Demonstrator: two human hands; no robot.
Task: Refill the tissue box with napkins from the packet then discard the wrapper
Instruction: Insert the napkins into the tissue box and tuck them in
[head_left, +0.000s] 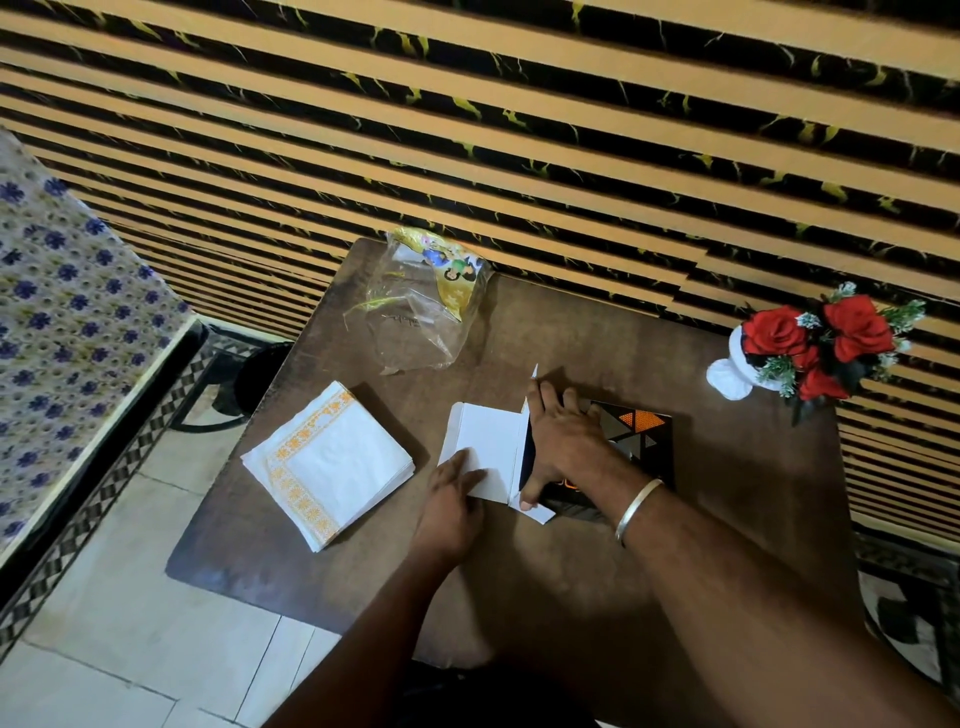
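Note:
A black tissue box (641, 431) with orange and grey triangles lies flat on the brown table (571, 332). Its white end flap (485, 447) is folded out to the left. My left hand (452, 506) presses on that flap. My right hand (563, 439) rests on the box at its open end, fingers spread over the edge. A stack of white napkins (332, 460) with orange borders lies to the left of the box, apart from both hands. The empty clear plastic wrapper (423, 301) with a yellow printed top lies at the table's far edge.
A white vase of red roses (815, 345) stands at the table's far right corner. A striped wall (519, 130) runs behind the table. A bed with a flowered cover (62, 312) is at the left, a dark bin (257, 379) sits beside the table.

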